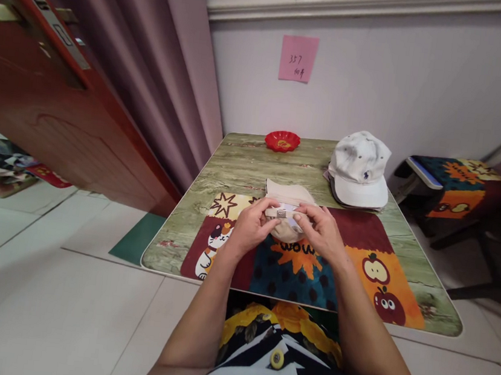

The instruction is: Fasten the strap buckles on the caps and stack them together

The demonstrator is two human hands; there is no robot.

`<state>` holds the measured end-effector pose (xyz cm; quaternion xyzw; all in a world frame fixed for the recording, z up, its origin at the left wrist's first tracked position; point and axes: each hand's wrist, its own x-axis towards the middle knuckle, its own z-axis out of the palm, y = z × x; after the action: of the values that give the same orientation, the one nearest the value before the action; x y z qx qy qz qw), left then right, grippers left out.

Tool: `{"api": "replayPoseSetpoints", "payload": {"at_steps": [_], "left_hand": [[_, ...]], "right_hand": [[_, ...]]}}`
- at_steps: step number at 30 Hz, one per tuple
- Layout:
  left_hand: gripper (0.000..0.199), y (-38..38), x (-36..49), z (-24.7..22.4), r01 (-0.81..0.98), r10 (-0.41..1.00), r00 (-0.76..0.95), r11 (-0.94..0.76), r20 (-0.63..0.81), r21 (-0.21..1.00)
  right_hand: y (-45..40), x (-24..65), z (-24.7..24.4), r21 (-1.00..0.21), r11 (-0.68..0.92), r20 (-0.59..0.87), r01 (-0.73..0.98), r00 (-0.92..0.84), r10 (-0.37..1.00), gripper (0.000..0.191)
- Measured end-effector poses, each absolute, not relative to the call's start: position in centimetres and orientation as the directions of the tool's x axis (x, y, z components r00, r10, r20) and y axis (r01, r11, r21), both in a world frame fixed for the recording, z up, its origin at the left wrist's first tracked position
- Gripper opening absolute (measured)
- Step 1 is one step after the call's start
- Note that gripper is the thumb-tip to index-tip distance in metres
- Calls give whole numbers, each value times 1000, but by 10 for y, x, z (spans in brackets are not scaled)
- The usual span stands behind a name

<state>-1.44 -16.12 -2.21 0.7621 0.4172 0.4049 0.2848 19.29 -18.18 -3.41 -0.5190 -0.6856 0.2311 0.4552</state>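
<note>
A beige cap rests on the colourful mat, its brim pointing away from me toward the wall. Across its near side runs the cap's back strap with a small metal buckle. My left hand pinches the left end of the strap between thumb and fingers. On the other end, my right hand closes its thumb and fingers round the strap. Part of the crown is hidden behind both hands.
White caps sit stacked at the table's back right. A red scalloped dish stands at the back of the wood-patterned table. A pink note is stuck to the wall. To the right is a stool with a patterned cover.
</note>
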Motion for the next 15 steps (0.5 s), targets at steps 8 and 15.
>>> {"api": "replayPoseSetpoints", "payload": {"at_steps": [8,15], "left_hand": [[21,-161,-9,-20,422,832,261,-554,489,718],[20,-172,-2,-24,719,663,153,-583,733,378]], "right_hand": [[-185,182,-25,-731,329,423,598,19,906,21],[-186,177,-27,-738,318,443,595,72,894,24]]}}
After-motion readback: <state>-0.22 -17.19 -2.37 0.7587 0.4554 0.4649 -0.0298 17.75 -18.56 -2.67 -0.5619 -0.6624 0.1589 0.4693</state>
